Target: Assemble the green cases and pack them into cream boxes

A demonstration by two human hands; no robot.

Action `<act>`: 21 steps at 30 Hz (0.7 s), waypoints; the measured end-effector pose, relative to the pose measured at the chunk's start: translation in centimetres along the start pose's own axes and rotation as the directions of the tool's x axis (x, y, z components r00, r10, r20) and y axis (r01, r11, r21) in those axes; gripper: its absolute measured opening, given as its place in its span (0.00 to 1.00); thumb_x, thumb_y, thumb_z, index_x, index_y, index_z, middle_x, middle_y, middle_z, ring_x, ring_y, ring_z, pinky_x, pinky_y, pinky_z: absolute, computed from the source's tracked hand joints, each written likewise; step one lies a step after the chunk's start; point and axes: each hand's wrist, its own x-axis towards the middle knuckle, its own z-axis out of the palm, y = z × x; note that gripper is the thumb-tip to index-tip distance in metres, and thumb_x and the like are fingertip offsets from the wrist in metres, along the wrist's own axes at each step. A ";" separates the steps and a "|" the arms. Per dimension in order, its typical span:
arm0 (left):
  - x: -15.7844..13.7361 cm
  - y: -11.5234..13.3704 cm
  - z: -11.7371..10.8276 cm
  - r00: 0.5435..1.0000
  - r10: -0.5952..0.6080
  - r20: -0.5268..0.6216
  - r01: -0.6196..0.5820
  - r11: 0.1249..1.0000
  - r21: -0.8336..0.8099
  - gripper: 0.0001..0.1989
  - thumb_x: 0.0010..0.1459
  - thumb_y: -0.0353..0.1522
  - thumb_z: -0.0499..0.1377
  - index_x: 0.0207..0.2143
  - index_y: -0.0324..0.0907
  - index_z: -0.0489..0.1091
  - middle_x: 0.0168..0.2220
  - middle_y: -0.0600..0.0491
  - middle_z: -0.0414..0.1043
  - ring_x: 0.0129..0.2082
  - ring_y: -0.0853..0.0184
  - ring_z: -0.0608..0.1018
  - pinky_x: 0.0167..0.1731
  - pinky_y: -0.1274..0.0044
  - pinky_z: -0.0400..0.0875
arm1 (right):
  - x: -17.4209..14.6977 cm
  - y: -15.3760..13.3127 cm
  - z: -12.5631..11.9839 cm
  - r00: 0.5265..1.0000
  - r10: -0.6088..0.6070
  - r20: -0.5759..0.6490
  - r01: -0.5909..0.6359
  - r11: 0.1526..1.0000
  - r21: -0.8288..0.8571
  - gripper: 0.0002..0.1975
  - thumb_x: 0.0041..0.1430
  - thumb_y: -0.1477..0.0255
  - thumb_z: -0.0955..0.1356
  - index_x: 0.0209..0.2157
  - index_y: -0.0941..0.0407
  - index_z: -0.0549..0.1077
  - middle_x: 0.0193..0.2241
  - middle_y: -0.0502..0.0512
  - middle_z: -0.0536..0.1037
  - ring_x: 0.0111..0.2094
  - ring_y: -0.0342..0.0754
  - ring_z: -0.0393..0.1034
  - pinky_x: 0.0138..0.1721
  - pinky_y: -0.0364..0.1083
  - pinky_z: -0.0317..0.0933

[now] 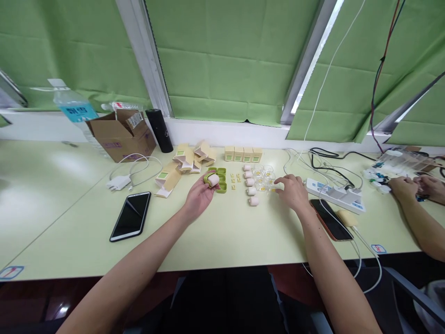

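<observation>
The left hand [200, 195] holds a pale cylinder [213, 180] at 9 o'clock from the green tray [221, 183]. The right hand [290, 189] meets the clear parts [267, 175]. Four boxes [243, 154] stand at 12 o'clock from the cylinder column [251, 191].

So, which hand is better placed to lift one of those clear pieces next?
The right hand, I'd say: it is right at the clear pieces, while the left hand is farther off, holding a pale pink cylinder and a green piece.
</observation>
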 end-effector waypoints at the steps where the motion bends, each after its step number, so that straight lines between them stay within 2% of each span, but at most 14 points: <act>1: 0.0 0.0 0.0 1.000 0.004 0.002 -0.004 1.000 0.004 0.20 0.53 0.28 0.68 0.49 0.40 0.74 0.44 0.47 0.75 0.40 0.63 0.75 0.46 0.69 0.71 | 0.0 0.1 0.4 1.000 -0.003 0.009 0.003 1.000 -0.001 0.12 0.59 0.77 0.72 0.43 0.50 0.82 0.51 0.62 0.78 0.54 0.64 0.68 0.47 0.55 0.66; 6: 0.1 -0.2 -0.4 0.999 0.044 -0.013 -0.044 0.998 0.036 0.19 0.53 0.30 0.71 0.48 0.40 0.75 0.46 0.47 0.76 0.42 0.63 0.76 0.48 0.69 0.71 | 0.0 1.4 1.0 1.000 0.000 -0.021 0.002 0.994 0.107 0.06 0.57 0.76 0.70 0.30 0.53 0.80 0.46 0.61 0.80 0.52 0.63 0.71 0.50 0.58 0.67; 9: 0.2 -0.5 -0.6 0.998 0.054 -0.017 -0.053 0.997 0.058 0.22 0.52 0.32 0.73 0.50 0.41 0.75 0.48 0.46 0.76 0.43 0.63 0.76 0.51 0.68 0.71 | 0.2 1.7 0.2 0.984 0.030 -0.177 0.038 0.929 0.368 0.05 0.56 0.74 0.69 0.29 0.53 0.78 0.46 0.60 0.82 0.51 0.61 0.75 0.52 0.60 0.68; 10: 0.2 -0.6 -0.7 0.998 0.057 -0.016 -0.056 0.996 0.067 0.23 0.52 0.32 0.73 0.51 0.41 0.75 0.49 0.46 0.77 0.43 0.63 0.77 0.52 0.67 0.71 | 0.3 1.4 -0.2 0.966 0.070 -0.248 0.062 0.870 0.489 0.04 0.57 0.72 0.69 0.30 0.53 0.77 0.47 0.60 0.82 0.51 0.61 0.75 0.52 0.60 0.70; 12: 0.2 -0.9 -0.8 0.998 0.067 -0.014 -0.065 0.994 0.085 0.25 0.52 0.33 0.74 0.52 0.41 0.75 0.49 0.47 0.77 0.45 0.63 0.77 0.54 0.67 0.70 | 0.6 0.1 -0.9 0.928 0.142 -0.345 0.155 0.696 0.701 0.05 0.58 0.67 0.70 0.34 0.53 0.76 0.50 0.60 0.82 0.55 0.59 0.75 0.53 0.59 0.71; 15: 0.2 -1.1 -0.9 0.995 0.102 -0.010 -0.100 0.987 0.123 0.27 0.51 0.34 0.75 0.53 0.42 0.75 0.49 0.47 0.76 0.48 0.62 0.77 0.57 0.67 0.70 | 1.5 -3.3 -1.5 0.914 0.152 -0.375 0.291 0.398 0.870 0.12 0.54 0.60 0.75 0.33 0.52 0.74 0.48 0.59 0.82 0.58 0.59 0.74 0.57 0.60 0.70; 17: 0.3 -1.2 -1.0 0.991 0.134 -0.008 -0.131 0.979 0.158 0.28 0.51 0.34 0.76 0.53 0.43 0.74 0.49 0.48 0.77 0.49 0.62 0.77 0.58 0.68 0.70 | 2.1 -6.0 -1.2 0.938 0.138 -0.318 0.285 0.212 0.935 0.18 0.48 0.58 0.79 0.33 0.52 0.73 0.48 0.58 0.81 0.57 0.59 0.75 0.59 0.60 0.69; 21: 0.6 -1.1 -1.3 0.981 0.195 -0.017 -0.185 0.952 0.243 0.31 0.49 0.37 0.77 0.55 0.44 0.73 0.48 0.49 0.77 0.45 0.65 0.78 0.54 0.71 0.72 | 2.1 -10.7 0.7 0.991 0.016 -0.131 0.132 -0.078 0.988 0.26 0.43 0.55 0.81 0.37 0.49 0.70 0.48 0.54 0.78 0.51 0.55 0.76 0.55 0.61 0.73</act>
